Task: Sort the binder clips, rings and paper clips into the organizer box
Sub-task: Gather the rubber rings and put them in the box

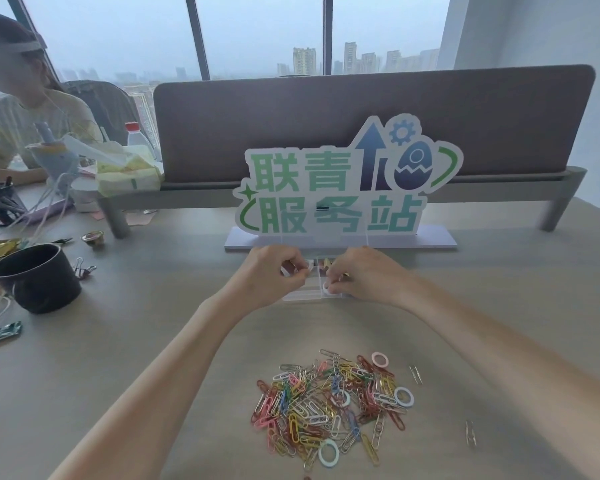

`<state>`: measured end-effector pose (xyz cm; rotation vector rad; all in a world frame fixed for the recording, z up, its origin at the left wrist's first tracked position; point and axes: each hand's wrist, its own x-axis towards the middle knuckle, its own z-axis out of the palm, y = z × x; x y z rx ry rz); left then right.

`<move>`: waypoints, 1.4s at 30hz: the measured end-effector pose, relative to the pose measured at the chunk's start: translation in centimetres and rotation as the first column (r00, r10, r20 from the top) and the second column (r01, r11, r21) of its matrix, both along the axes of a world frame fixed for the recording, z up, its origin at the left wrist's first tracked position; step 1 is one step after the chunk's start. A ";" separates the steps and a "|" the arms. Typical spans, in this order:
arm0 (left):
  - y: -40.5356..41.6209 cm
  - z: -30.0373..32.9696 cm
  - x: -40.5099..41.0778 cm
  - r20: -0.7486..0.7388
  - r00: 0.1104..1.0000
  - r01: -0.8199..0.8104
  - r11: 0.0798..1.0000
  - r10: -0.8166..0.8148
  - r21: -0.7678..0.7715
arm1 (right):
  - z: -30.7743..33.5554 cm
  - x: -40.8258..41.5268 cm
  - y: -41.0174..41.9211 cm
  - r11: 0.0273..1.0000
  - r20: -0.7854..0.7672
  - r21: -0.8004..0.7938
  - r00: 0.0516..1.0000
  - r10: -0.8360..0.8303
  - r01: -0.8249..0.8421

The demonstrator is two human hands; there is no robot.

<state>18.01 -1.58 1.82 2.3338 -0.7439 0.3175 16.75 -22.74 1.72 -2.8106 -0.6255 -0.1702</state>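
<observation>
Left hand (274, 270) and right hand (361, 271) hover over the clear organizer box (312, 294), fingers curled; each pinches a white ring (327, 290). Nearer than the box, the paper clip pile (326, 403) with several rings remains unsorted: task at an early stage.

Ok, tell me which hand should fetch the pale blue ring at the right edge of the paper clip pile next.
Right hand, probably. The pale blue ring lies on the right side of the colourful paper clip pile, under the right forearm. Both hands are busy at the clear organizer box; the left hand would have to cross over.
</observation>
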 end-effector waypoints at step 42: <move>-4.1 -2.5 0.5 0.166 0.977 0.080 0.946 -0.137 0.313 | -0.6 -0.8 -5.5 0.918 0.004 0.367 0.986 -0.164 0.151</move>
